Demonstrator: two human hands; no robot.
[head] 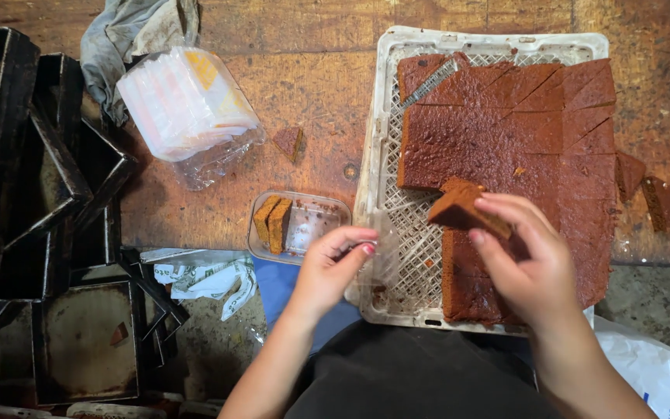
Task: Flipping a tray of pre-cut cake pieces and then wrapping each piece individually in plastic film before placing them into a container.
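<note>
Two cake slices [273,221] in clear tub [327,208] — right hand [533,268] grips another

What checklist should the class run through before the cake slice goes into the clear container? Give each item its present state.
1. Slice gripped: right hand pinches the brown cake slice, lifted above the white crate: ok.
2. Container has room: clear plastic container holds two slices at its left end, rest free: ok.
3. Container steadied: left hand sits at its near edge; contact: cannot tell.
4. Path between: bare wooden table: ok.
5. Remaining cake slab scored into pieces: ok.
</note>
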